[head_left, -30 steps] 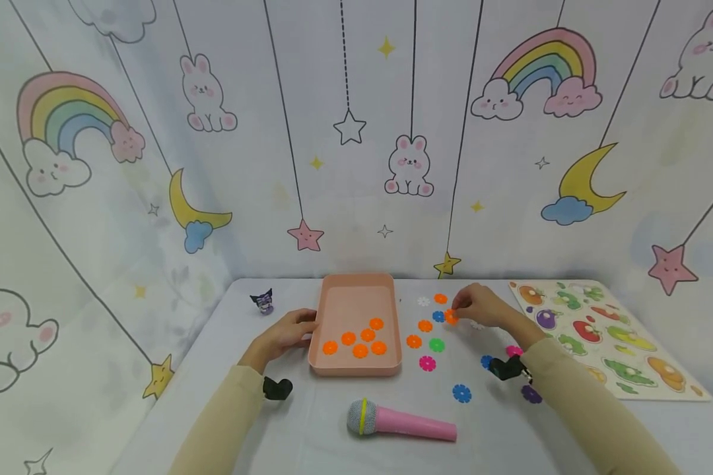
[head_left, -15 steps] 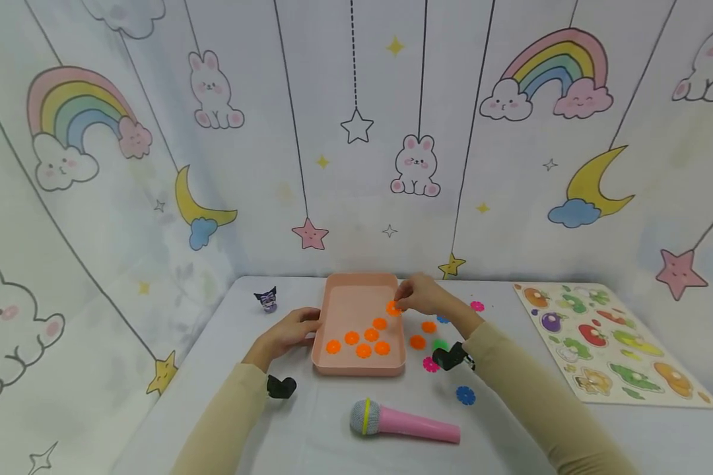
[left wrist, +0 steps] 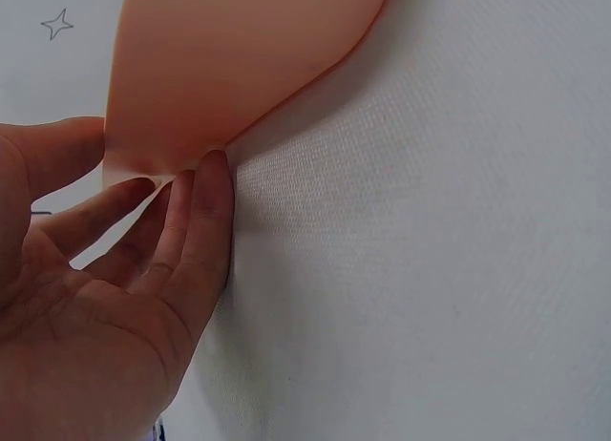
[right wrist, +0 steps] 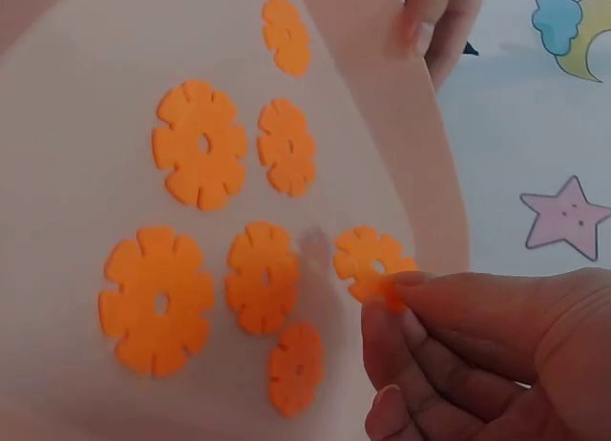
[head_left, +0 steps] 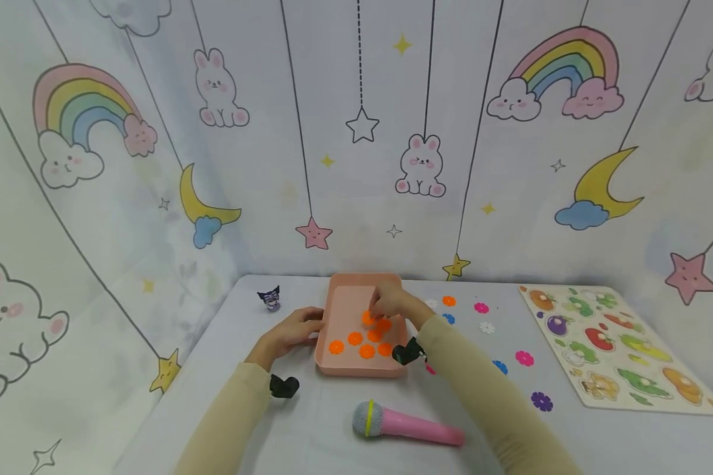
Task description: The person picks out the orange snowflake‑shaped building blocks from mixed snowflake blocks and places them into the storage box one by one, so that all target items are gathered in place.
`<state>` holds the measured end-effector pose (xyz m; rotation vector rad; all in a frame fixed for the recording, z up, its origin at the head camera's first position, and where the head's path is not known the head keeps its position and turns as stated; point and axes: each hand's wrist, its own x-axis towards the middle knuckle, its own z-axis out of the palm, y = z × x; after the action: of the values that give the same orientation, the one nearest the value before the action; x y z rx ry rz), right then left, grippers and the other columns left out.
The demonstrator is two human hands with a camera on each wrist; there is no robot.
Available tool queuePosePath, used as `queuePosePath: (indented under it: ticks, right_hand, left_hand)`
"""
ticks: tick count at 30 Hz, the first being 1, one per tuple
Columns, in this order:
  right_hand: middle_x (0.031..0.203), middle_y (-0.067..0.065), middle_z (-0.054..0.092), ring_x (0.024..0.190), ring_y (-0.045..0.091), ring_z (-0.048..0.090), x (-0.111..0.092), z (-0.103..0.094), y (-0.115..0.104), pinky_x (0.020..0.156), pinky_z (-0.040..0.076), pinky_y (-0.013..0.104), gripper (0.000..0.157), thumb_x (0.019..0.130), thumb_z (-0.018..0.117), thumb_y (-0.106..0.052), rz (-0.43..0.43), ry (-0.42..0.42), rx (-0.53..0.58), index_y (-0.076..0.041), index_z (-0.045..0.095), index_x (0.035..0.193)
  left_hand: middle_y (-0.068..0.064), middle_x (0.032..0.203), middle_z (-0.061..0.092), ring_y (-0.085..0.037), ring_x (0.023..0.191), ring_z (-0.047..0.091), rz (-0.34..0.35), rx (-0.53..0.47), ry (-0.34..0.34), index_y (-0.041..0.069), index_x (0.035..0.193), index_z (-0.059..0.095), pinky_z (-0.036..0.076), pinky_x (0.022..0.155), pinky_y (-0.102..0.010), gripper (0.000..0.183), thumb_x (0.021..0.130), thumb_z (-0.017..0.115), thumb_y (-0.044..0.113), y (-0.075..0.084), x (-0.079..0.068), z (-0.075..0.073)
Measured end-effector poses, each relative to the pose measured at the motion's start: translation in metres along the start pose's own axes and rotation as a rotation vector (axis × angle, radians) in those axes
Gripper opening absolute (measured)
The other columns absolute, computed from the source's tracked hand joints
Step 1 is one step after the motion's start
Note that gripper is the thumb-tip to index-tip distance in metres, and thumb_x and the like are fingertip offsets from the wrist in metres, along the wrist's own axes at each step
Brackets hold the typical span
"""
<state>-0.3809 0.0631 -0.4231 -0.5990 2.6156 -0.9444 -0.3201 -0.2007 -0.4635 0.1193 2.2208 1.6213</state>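
Observation:
My right hand [head_left: 392, 302] is over the inside of a peach-coloured tray [head_left: 362, 371]. Between thumb and fingertips it pinches an orange flower-shaped disc [right wrist: 358, 255] with a centre hole and notched edge. Several matching orange discs [right wrist: 158, 303] lie flat on the tray floor beneath. At the tray's left side my left hand [head_left: 294, 333] holds the wall. In the left wrist view its thumb [left wrist: 67, 155] meets the rim while the fingertips [left wrist: 215, 174] press low on the outer wall.
Right of the tray lie loose discs: orange [head_left: 449, 301], pink [head_left: 524, 358], white [head_left: 486, 327] and purple [head_left: 542, 401]. A board of vegetable pictures [head_left: 620, 349] lies far right. A pink toy microphone [head_left: 416, 425] lies in front; a small dark figurine [head_left: 270, 299] stands back left.
My right hand has carried an orange disc leftward from the loose ones, over the tray's right rim and inside. The left hand stays at the tray's side. The head view has shifted slightly.

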Motion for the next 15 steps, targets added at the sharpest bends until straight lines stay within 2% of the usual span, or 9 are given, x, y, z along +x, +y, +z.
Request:
queuePosePath:
  ticks: [5,9,15]
  right_hand:
    - [0.074,0.007,0.074,0.067,0.016,0.067,0.006,0.009,-0.005,0.064,0.058,0.025,0.004,0.084,0.077,-0.002,0.039,0.006,-0.096,0.002,0.079,0.084]
    - [0.072,0.003,0.073,0.066,0.013,0.062,0.008,0.015,-0.006,0.063,0.055,0.024,0.005,0.084,0.078,-0.005,0.081,0.02,-0.119,0.0,0.079,0.081]
    - [0.079,0.004,0.072,0.072,0.015,0.062,0.002,0.01,-0.013,0.068,0.056,0.026,0.004,0.086,0.077,-0.005,0.084,0.009,-0.148,-0.001,0.078,0.086]
  left_hand:
    - [-0.021,0.152,0.047,-0.035,0.132,0.053,-0.005,-0.004,-0.004,-0.002,0.153,0.04,0.046,0.111,-0.051,0.052,0.106,0.052,0.017,0.001,0.0,0.001]
    - [-0.021,0.152,0.047,-0.035,0.132,0.054,-0.009,-0.003,-0.005,-0.003,0.153,0.039,0.047,0.111,-0.051,0.053,0.106,0.052,0.017,0.002,0.0,0.001]
    - [-0.021,0.153,0.045,-0.036,0.132,0.053,-0.012,0.0,-0.004,-0.003,0.153,0.038,0.047,0.111,-0.05,0.052,0.106,0.051,0.016,0.003,-0.001,0.001]
